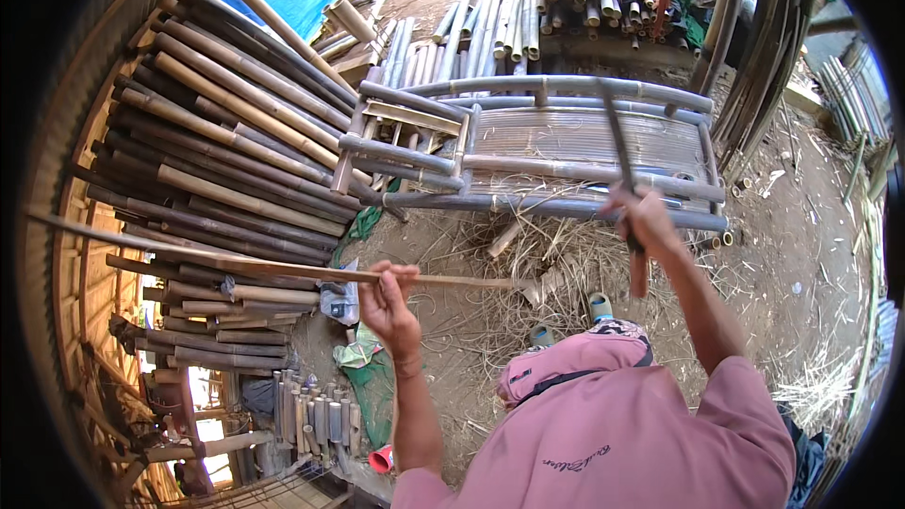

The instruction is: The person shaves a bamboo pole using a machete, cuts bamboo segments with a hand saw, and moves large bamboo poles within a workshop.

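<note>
- Currently, our left hand [389, 306] has a narrow grip, thumb and fingers closed around a long, thin bamboo strip [452, 281].
- We see the strip's long axis run from just past nine o'clock, where the longer length reaches out, to three o'clock, where the shorter end lies over loose shavings [575, 245].
- Our right hand [641, 226], between two and three o'clock from the left, is wrapped around a long-bladed knife [617, 132], its blade pointing near twelve.
- From that right hand, the strip's short end lies toward eight o'clock; the blade stands apart from it, roughly square to its axis.
- Only our left hand touches the strip.
- Around us, a bamboo bench [566, 170] sits between one and two o'clock, and stacked poles [250, 108] fill nine to eleven.
</note>
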